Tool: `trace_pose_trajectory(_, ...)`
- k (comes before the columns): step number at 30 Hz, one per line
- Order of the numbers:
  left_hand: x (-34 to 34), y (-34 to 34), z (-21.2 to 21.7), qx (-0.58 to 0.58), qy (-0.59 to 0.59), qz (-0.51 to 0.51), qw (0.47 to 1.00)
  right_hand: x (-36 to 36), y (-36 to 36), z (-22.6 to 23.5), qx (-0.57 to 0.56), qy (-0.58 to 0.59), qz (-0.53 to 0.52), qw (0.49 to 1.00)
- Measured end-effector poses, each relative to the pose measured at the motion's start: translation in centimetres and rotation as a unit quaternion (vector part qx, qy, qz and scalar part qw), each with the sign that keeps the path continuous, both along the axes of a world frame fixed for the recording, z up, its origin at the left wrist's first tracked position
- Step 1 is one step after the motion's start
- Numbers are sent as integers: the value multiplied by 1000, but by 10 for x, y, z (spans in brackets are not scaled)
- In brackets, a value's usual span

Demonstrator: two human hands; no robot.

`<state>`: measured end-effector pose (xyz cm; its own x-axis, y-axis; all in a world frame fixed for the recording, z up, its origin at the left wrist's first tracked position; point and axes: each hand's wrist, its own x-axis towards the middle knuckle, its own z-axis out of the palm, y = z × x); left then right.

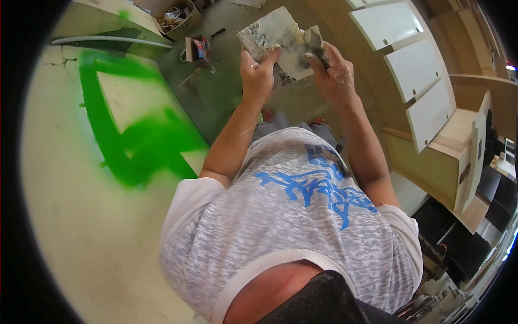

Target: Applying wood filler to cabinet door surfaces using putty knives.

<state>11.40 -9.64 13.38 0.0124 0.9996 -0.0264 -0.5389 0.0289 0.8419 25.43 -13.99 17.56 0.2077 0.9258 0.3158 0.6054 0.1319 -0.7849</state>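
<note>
In front of my chest I hold a flat, squarish mixing board smeared with whitish and dark putty. My left hand is closed on the board's left side, thumb on top. On the other side, my right hand is closed round a small putty-caked spreader, which rests against the board's right part. The spreader's far end and handle are hard to make out under the putty. Pale smears of putty cover my right fingers and the back of that hand.
At left stands a large cream panel with a bright green sprayed patch. On the floor beyond are an open box and a basket of odds and ends. White cabinet doors and a wooden cabinet line the right.
</note>
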Motion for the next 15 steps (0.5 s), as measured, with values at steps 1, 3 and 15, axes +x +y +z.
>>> trace_pose_trajectory(1,-5,5,-3,44,25,-1,999,-1,2,3,-41,3,38,998)
trace_pose_trajectory(3,-14,13,-6,47,51,-1,998,-7,9,4,-119,42,82,989)
trace_pose_trajectory(15,-56,57,-47,-21,174,54,983,0,38,-35,-278,283,20,918)
